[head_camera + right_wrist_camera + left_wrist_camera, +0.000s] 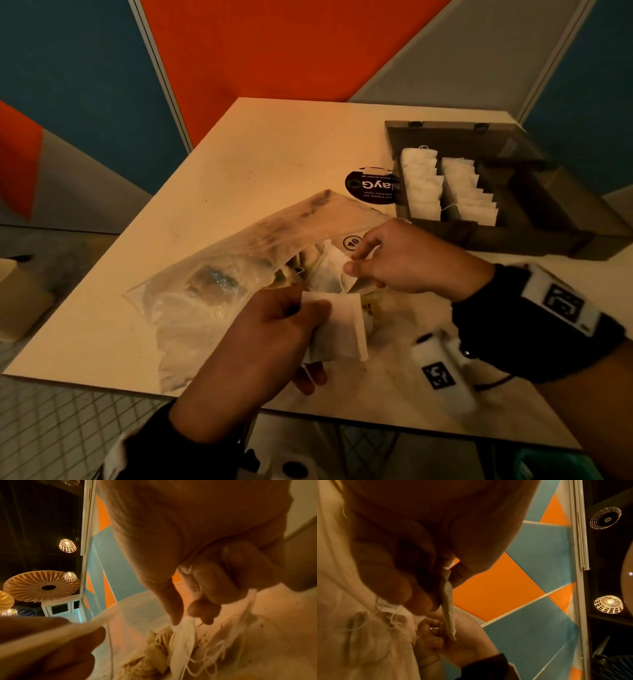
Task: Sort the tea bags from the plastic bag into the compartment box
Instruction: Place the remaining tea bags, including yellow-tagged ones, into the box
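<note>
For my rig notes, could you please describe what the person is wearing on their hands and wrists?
Both hands, left hand and right hand, are bare. Each wrist carries a black strap; the right strap holds white blocks printed with black square markers, plus a thin black cable.

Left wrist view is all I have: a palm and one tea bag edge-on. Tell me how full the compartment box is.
Observer: Two rows of white tea bags stand in the compartment box; the compartments to their right look empty.
Operator: Report the right hand.
Observer: The right hand pinches a tea bag at the plastic bag mouth.
Operator: Say what my left hand holds.
Observer: The left hand grips a small stack of white tea bags, not one.
</note>
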Demonstrator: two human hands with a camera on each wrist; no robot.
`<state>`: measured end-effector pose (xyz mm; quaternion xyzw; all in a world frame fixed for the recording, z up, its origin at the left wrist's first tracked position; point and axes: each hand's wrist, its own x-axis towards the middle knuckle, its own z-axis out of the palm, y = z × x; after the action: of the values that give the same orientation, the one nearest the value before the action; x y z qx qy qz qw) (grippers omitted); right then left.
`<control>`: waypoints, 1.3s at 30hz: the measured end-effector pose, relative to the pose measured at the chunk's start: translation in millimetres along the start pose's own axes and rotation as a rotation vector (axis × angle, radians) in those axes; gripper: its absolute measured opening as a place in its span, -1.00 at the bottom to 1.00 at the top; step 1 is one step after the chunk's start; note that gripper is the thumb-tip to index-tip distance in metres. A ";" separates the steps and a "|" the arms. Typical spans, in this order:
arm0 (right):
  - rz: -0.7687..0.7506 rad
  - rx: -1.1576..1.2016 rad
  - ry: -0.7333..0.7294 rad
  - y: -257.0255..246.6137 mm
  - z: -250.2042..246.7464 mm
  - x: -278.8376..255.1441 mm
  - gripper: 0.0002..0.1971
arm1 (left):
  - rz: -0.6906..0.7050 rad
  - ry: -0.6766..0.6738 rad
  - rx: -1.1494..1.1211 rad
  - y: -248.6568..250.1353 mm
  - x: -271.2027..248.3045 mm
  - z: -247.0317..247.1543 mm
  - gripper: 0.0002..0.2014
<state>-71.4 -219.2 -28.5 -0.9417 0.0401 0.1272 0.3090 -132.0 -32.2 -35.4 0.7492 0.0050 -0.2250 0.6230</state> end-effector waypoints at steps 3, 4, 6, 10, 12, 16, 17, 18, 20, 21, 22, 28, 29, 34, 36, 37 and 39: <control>-0.020 0.080 -0.008 1.4 3.1 8.5 -0.81 | 0.042 -0.027 0.054 -2.8 -2.0 -3.0 -0.80; -0.036 0.133 -0.025 3.5 1.4 6.7 -0.82 | 0.051 -0.030 0.062 -4.0 -1.9 -3.9 -0.81; -0.074 0.250 -0.076 5.9 -7.6 -2.6 -0.85 | 0.081 -0.020 0.073 -6.8 0.1 -6.9 -0.81; -0.096 0.340 -0.244 10.0 -39.0 -29.5 -0.80 | 0.275 -0.007 0.141 -7.9 5.9 -9.6 -0.79; -0.122 0.312 -0.330 13.7 -51.3 -39.3 -0.77 | 0.366 0.007 0.130 -4.4 7.8 -8.5 -0.74; -0.183 0.275 -0.398 20.5 -59.9 -52.8 -0.88 | 0.433 -0.203 0.051 2.9 10.5 4.7 -0.77; -0.189 0.275 -0.401 22.0 -60.1 -54.5 -0.89 | 0.431 -0.244 0.014 4.6 9.1 8.9 -0.78; -0.186 0.275 -0.396 24.0 -60.3 -56.1 -0.90 | 0.426 -0.252 0.002 6.3 8.3 13.1 -0.78; -0.156 0.280 -0.357 28.9 -58.5 -56.8 -0.89 | 0.426 -0.211 0.044 9.1 7.4 18.8 -0.80; -0.129 0.294 -0.313 31.7 -56.7 -56.6 -0.87 | 0.429 -0.185 0.078 10.3 6.7 20.6 -0.80; -0.096 0.314 -0.256 34.4 -54.6 -56.6 -0.84 | 0.433 -0.158 0.121 11.2 6.2 21.6 -0.79; -0.118 0.368 -0.222 30.4 -45.4 -60.3 -0.48 | 0.469 -0.097 0.324 18.3 1.6 23.3 -0.80; -0.141 0.323 -0.266 26.6 -44.6 -59.6 -0.47 | 0.476 -0.096 0.361 19.1 1.2 22.9 -0.81; -0.172 0.227 -0.467 16.6 -47.0 -55.2 -0.86 | 0.491 -0.096 0.445 28.3 -7.7 13.3 -0.72; -0.179 0.218 -0.459 15.7 -49.8 -53.3 -0.89 | 0.501 -0.059 0.476 31.2 -10.5 6.8 -0.59; -0.177 0.204 -0.436 15.9 -50.8 -52.0 -0.89 | 0.503 -0.040 0.480 31.5 -11.0 3.8 -0.59; -0.166 0.165 -0.380 17.2 -51.9 -48.4 -0.87 | 0.489 -0.024 0.438 31.8 -11.1 -2.1 -0.74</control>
<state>-109.6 -264.0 14.8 -0.8724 -0.0864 0.2727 0.3962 -132.1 -34.3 -1.7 0.8415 -0.2310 -0.0734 0.4828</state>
